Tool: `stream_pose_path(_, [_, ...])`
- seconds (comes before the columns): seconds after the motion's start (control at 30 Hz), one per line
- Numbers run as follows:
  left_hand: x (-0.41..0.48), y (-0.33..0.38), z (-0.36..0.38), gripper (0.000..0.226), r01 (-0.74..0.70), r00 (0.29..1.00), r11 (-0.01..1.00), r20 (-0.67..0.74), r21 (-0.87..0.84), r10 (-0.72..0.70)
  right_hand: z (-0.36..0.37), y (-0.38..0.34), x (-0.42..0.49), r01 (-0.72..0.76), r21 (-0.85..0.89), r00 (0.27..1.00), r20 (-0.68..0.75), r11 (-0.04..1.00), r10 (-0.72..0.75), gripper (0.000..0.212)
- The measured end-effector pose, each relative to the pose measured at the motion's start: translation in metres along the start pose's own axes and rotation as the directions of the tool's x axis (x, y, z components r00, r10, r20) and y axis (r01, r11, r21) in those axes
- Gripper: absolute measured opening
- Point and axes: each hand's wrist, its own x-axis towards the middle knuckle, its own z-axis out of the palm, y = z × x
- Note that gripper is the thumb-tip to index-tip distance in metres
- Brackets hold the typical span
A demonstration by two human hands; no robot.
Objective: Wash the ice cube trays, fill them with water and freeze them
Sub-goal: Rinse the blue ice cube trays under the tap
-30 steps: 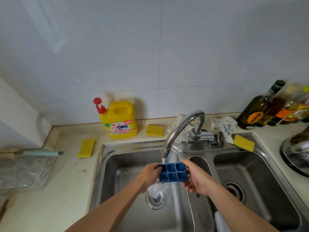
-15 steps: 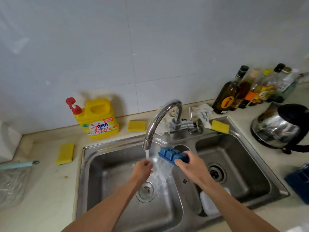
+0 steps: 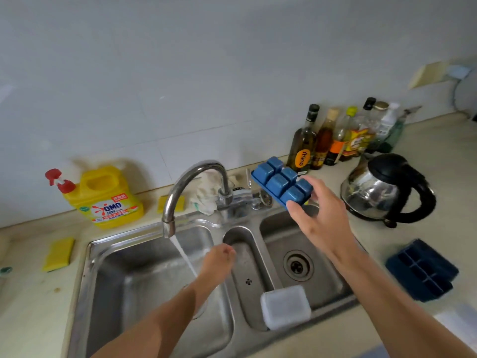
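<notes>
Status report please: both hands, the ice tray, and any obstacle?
Right hand holds blue ice tray upside down above sink. Left hand empty beside running water. Nothing in the way.

The curved faucet (image 3: 196,187) is arching over the left basin (image 3: 124,275), its running stream (image 3: 184,257) and the left hand (image 3: 219,257) taking up the middle of that basin, while its left half is lying open. The right basin (image 3: 322,280) is sitting open around its drain (image 3: 298,265), with a white container (image 3: 285,307) blocking the near end of the narrow centre trough (image 3: 242,254). On the surface (image 3: 366,239) to the right, the kettle (image 3: 387,188), the row of bottles (image 3: 343,135) and a dark blue ice cube tray (image 3: 422,270) are crowding the space, leaving a bare strip between kettle and tray.
</notes>
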Motion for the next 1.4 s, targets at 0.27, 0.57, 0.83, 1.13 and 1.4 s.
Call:
stream_pose_path(0.27, [-0.025,0.038,0.050,0.023,0.049,0.996,0.999,-0.071,-0.005,-0.049,-0.015,0.159,-0.069,-0.217,-0.559,0.817,0.345,0.800,0.463,0.037])
stream_pose_path(0.57, [-0.031,0.062,0.073,0.022,0.072,0.988,0.995,-0.144,0.064,-0.062,-0.044,0.113,0.014,0.129,-0.064,0.991,-0.024,0.989,-0.131,0.059])
stream_pose_path(0.83, [-0.004,0.059,0.087,0.014,0.042,0.988,0.996,-0.151,0.077,-0.030,-0.024,0.189,-0.048,-0.006,-0.483,0.872,0.425,0.875,0.240,0.047])
stream_pose_path(1.13, [0.031,0.074,0.097,0.020,-0.011,0.990,0.998,-0.142,0.067,0.020,-0.028,0.143,0.028,0.107,-0.169,0.989,0.115,0.980,-0.088,0.056])
stream_pose_path(1.4, [0.034,0.080,0.101,0.016,0.036,0.994,0.998,-0.104,0.060,-0.030,-0.025,0.168,0.009,-0.101,-0.261,0.925,0.330,0.960,0.187,0.048])
